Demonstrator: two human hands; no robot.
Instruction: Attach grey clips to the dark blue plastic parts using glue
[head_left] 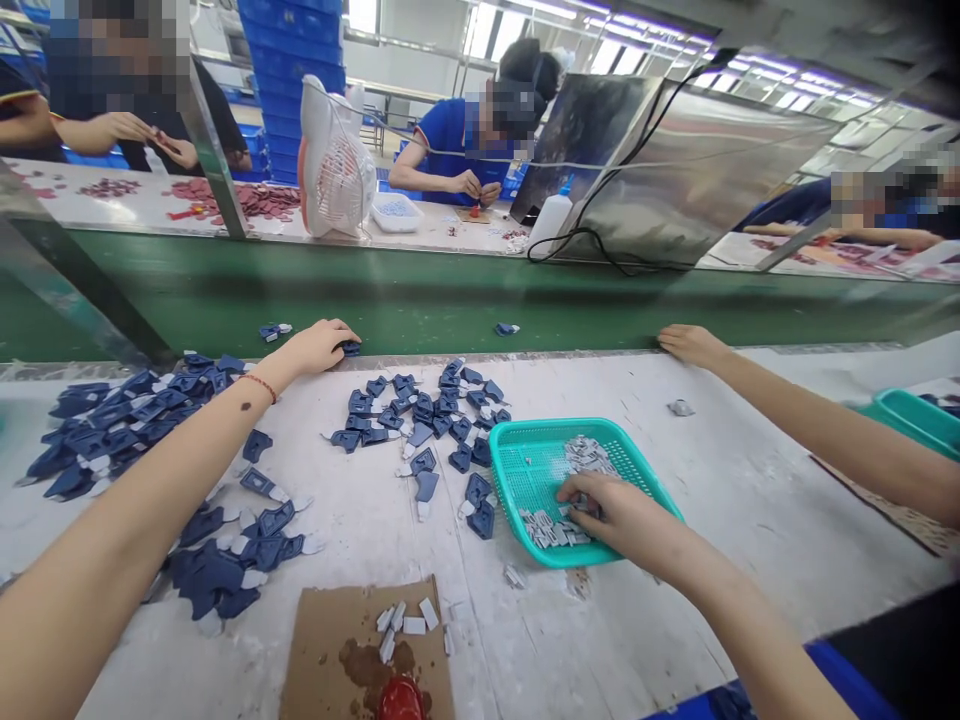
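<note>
At the far edge of the white table, beside the green belt, my left hand (322, 347) has its fingers closed over a dark blue plastic piece (350, 348). My right hand (609, 510) reaches into a teal plastic basket (517, 520), its fingers curled together among small grey pieces (551, 530); a grey bit shows at the fingertips. Between the hands lies a loose spread of dark blue pieces (424, 405), many with pale tips. A bigger heap of blue pieces (127, 420) is left of my forearm, with another cluster (217, 575) nearer me.
A cardboard sheet (322, 640) at the front carries several pale grey strips (412, 625) and a red object (401, 700). Two blue pieces rest on the green belt (420, 300). A co-worker's hand (694, 345) touches the table edge at right. Other people sit across the belt.
</note>
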